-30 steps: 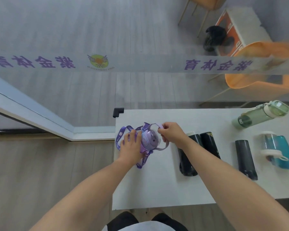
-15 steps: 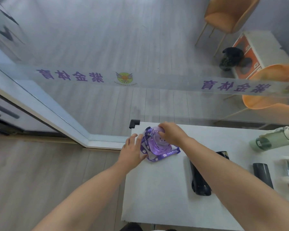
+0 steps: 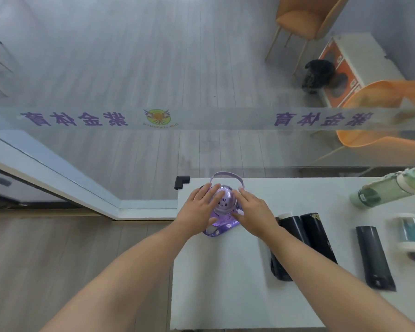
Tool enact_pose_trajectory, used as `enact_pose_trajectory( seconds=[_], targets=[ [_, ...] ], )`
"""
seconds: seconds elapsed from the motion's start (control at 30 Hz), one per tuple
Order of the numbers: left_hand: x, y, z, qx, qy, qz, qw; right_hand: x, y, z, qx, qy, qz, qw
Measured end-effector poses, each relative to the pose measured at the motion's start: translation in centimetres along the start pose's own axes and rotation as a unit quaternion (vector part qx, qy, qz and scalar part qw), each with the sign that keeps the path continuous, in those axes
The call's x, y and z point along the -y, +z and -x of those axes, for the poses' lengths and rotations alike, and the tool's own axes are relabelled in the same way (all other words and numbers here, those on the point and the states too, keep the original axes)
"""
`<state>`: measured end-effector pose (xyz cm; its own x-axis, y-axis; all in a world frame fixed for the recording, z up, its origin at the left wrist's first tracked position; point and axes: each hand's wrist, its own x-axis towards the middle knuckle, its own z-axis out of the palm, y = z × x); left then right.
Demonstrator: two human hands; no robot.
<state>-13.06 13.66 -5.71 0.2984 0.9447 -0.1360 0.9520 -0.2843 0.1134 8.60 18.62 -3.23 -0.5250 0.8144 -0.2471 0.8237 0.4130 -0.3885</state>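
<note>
At the far left corner of the white bench (image 3: 225, 283) the purple bottle (image 3: 222, 202) stands upright, left hand (image 3: 199, 207) and right hand (image 3: 254, 212) equally near, fingers straight, resting against the bottle's opposite sides.

Purple bottle (image 3: 222, 202), purple printed strap (image 3: 222, 227), white table (image 3: 237, 271), black flasks (image 3: 316, 233)
</note>
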Motion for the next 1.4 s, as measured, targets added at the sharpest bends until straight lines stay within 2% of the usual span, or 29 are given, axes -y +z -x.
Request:
enact_pose_trajectory(
  seconds=[0.13, 0.37, 0.53, 0.77, 0.93, 1.1, 1.23, 1.4],
  targets=[
    [-0.1, 0.2, -1.4, -0.009, 0.005, 0.005, 1.000, 0.5, 0.8, -0.1, 0.010, 0.025, -0.119, 0.993],
    [0.8, 1.2, -1.0, -0.049, -0.042, -0.012, 0.998, 1.7, 2.1, -2.8, -0.002, 0.017, -0.182, 0.983],
    [3.0, 1.4, -1.3, -0.077, -0.082, -0.034, 0.993, 3.6, 2.5, -5.4, -0.012, 0.004, -0.199, 0.980],
    [6.4, 1.4, -2.2, -0.117, -0.086, -0.044, 0.988, 5.1, 2.3, -8.8, -0.015, 0.004, -0.212, 0.977],
    [7.1, 1.7, -2.2, -0.116, -0.076, -0.046, 0.989, 5.3, 2.3, -8.9, -0.003, 0.011, -0.234, 0.972],
    [6.1, 0.9, -2.0, -0.066, -0.094, -0.037, 0.993, 5.3, 1.2, -8.4, 0.026, 0.014, -0.207, 0.978],
    [3.7, -1.2, -1.8, -0.060, -0.035, -0.047, 0.996, 3.7, -0.7, -5.1, -0.014, 0.048, -0.125, 0.991],
    [-1.0, -2.6, -3.4, -0.087, 0.110, -0.071, 0.988, -1.3, -3.6, 1.9, -0.035, 0.153, -0.048, 0.986]
  ],
)
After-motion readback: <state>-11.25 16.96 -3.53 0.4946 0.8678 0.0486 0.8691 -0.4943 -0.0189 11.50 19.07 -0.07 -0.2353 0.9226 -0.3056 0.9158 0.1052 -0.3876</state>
